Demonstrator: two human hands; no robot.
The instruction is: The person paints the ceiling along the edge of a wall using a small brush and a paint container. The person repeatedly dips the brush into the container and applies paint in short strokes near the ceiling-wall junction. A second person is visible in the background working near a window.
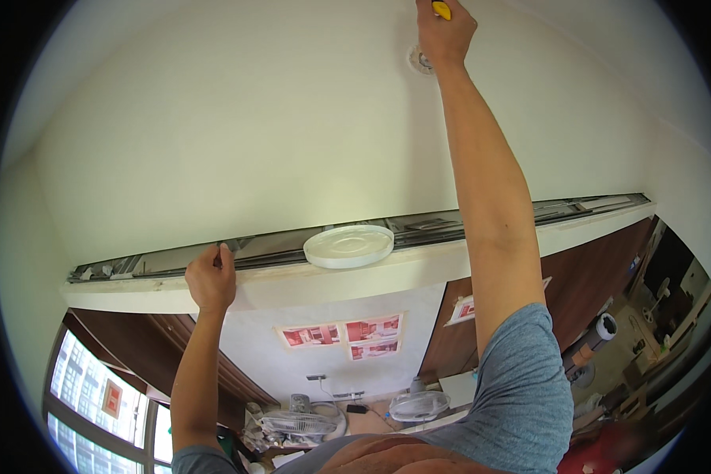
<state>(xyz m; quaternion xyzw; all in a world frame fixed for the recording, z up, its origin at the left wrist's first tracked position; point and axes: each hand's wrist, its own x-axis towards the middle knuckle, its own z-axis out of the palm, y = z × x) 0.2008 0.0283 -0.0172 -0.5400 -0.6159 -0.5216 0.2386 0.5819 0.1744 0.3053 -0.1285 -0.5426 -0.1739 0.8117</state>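
My right hand (448,35) is raised high at the top of the view, its fingers wrapped round a yellow-handled tool (442,10). The tool's working end is hidden. Just below and left of that hand, a small round fitting (420,60) is set in the pale ceiling. My left hand (212,278) is closed at the edge of a long white ledge (276,282); something dark shows at its fingers, too small to name. Between my arms, a round white shallow cover (349,246) rests on the ledge, overhanging its front edge.
Dark metal strips and loose bits (434,231) lie along the ledge's trough. Far below stand two fans (300,423), near a wall with red-and-white sheets (371,328). Brown wooden panels (592,276) flank it; a window (99,387) is at lower left.
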